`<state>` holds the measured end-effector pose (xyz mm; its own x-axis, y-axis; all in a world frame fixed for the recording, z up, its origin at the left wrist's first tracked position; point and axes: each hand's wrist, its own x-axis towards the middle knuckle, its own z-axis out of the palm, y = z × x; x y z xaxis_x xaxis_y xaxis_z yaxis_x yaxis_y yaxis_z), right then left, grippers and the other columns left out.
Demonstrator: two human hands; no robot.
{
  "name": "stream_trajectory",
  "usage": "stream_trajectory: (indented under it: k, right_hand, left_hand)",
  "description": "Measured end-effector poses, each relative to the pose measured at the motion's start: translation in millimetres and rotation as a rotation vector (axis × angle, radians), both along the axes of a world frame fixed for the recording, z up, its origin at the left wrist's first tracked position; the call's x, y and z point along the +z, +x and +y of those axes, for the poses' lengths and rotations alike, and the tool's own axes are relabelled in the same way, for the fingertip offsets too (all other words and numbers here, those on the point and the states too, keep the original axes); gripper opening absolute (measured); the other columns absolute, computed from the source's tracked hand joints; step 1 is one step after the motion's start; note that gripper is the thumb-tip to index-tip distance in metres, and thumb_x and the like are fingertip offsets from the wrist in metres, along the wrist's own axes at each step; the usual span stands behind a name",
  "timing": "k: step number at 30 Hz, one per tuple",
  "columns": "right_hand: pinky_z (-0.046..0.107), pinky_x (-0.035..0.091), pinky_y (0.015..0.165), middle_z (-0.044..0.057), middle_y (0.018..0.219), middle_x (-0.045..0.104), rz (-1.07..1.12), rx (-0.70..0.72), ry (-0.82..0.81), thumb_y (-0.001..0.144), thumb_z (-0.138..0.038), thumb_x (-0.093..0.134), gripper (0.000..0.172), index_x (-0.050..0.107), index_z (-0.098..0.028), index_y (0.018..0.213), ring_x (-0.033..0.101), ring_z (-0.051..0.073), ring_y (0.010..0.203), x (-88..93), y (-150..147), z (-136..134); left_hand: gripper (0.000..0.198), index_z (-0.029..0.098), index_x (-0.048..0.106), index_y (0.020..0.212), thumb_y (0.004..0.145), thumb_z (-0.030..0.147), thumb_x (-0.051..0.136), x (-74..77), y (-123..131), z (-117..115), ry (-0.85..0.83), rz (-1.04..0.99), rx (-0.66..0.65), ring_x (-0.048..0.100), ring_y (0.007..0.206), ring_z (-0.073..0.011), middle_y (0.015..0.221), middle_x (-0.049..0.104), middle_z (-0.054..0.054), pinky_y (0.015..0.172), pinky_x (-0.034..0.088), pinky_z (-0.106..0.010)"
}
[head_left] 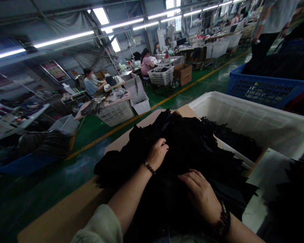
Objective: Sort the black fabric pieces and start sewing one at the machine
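Note:
A large heap of black fabric pieces lies on a brown table in front of me. My left hand, with a bead bracelet at the wrist, rests on the heap with its fingers curled into the cloth. My right hand, also wearing a dark bracelet, lies on the black fabric nearer to me, its fingers stretched forward and pressed on the cloth.
A white bin with more black pieces stands at the right, a blue crate behind it. Seated workers sit at tables across a green floor with a yellow line. A person stands far right.

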<state>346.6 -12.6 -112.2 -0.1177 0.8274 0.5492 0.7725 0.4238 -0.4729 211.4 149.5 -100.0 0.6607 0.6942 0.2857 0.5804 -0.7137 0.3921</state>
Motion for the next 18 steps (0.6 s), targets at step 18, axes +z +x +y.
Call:
stream_trajectory:
  k: [18]
  right_hand:
    - [0.038, 0.047, 0.081, 0.005, 0.086, 0.063, 0.013, -0.038, 0.014, 0.051, 0.003, 0.03, 0.065, 0.045, -0.015, 0.112, 0.06, 0.016, 0.08, 0.8, 1.2, -0.2]
  left_hand:
    - [0.026, 0.01, 0.06, 0.089, 0.079, -0.002, 0.039, -3.0, 16.1, 6.2, 0.042, 0.19, 0.063, 0.046, 0.114, -0.0237, 0.121, 0.049, -0.014, 0.096, 0.04, -0.039]
